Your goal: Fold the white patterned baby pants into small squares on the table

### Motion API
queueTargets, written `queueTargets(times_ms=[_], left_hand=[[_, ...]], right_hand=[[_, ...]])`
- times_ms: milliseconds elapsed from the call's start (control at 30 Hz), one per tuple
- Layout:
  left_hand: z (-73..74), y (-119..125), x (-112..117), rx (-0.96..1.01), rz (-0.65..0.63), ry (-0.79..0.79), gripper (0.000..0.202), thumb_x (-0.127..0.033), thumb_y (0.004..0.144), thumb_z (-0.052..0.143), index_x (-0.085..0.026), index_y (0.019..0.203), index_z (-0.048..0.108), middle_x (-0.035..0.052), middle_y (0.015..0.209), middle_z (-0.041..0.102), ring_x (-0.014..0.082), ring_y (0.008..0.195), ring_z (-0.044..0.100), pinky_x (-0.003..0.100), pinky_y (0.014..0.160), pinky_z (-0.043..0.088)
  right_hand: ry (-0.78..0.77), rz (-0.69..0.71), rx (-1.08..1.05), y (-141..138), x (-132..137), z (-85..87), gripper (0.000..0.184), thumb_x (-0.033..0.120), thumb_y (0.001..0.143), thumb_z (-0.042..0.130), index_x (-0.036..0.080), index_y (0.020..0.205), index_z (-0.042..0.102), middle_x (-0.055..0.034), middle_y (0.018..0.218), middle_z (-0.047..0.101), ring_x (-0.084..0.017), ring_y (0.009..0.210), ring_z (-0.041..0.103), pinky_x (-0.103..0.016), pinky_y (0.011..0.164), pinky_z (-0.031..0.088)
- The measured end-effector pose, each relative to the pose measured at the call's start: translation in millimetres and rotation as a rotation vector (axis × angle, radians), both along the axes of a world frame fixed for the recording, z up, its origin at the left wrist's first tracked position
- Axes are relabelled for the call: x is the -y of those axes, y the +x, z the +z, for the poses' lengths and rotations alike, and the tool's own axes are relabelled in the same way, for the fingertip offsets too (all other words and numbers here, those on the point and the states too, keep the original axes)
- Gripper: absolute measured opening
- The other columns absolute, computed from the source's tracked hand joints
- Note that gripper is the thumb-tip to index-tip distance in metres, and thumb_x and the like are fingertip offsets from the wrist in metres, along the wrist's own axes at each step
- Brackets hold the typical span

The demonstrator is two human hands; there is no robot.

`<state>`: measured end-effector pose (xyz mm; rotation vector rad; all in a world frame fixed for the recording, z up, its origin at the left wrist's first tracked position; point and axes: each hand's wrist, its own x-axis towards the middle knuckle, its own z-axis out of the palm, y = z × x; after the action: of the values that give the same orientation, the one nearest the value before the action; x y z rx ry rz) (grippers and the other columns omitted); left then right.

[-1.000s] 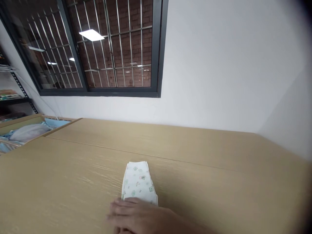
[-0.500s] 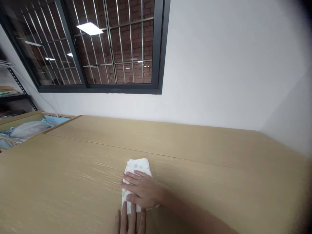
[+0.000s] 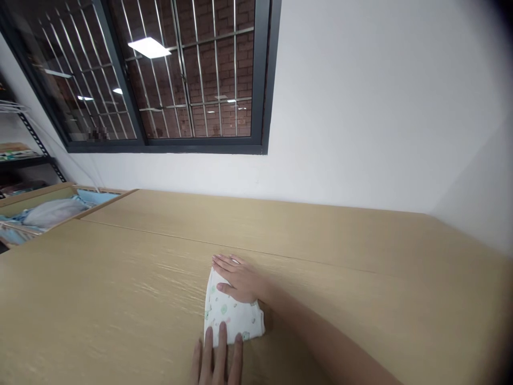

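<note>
Left hand [image 3: 218, 361] is loosely spread, tips on the near edge of a folded white, green-printed fabric piece [image 3: 230, 319] that's partly under both hands. Probably light, soft, floppy, so I'd grab near corners. Right hand [image 3: 240, 282]'s flat over the far end, gripping nothing.

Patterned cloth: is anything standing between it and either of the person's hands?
Nothing visible is. The right hand lies flat across the far end of the cloth, and fingers of the left hand overlap its near edge, with no object between.
</note>
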<state>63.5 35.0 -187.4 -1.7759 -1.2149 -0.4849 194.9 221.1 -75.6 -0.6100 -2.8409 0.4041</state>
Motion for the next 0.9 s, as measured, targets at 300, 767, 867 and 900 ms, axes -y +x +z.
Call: queueTargets(times_ms=[300,767,867,900], left_hand=[[44.5,-29.4,-9.5,0.177,-0.273,-0.04,0.03,-0.015,0.094,0.046,-0.026,0.107,0.071,-0.0003,0.103,0.08,0.0212,0.085,0.077,0.035,0.072,0.063],[94.2,-64.5,-19.3,0.485,-0.431,-0.755,0.018,-0.021,0.099,0.044,-0.024,0.106,0.061,0.0071,0.115,0.073,0.0226,0.108,0.069,0.039,0.093,0.059],[105.0,-66.5,-24.1,0.714,-0.316,-0.947,0.024,-0.035,0.104,0.036,-0.024,0.111,0.057,0.0078,0.111,0.071,0.0222,0.106,0.067,0.041,0.095,0.055],[109.1,-68.1,-26.4,0.786,-0.294,-1.006,0.028,-0.038,0.105,0.032,-0.024,0.109,0.056,0.0074,0.108,0.07,0.022,0.103,0.066,0.04,0.094,0.054]], right_hand=[[0.185,-0.234,-0.171,2.5,15.3,-1.6,0.048,0.031,0.108,0.028,0.017,0.152,0.04,-0.0125,0.161,0.037,-0.024,0.15,0.028,-0.047,0.123,0.022],[-0.169,-0.122,-0.127,87.0,93.3,17.6,0.073,0.05,0.077,0.076,0.018,0.139,0.057,-0.0156,0.145,0.055,-0.035,0.134,0.048,-0.049,0.114,0.033],[-0.177,-0.135,-0.156,87.7,90.8,13.9,0.056,0.035,0.084,0.068,0.017,0.137,0.059,-0.0148,0.144,0.057,-0.032,0.133,0.05,-0.047,0.114,0.033],[-0.172,-0.155,-0.185,85.5,89.0,13.2,0.046,0.026,0.088,0.06,0.018,0.133,0.061,-0.0131,0.138,0.062,-0.03,0.128,0.054,-0.046,0.111,0.036]])
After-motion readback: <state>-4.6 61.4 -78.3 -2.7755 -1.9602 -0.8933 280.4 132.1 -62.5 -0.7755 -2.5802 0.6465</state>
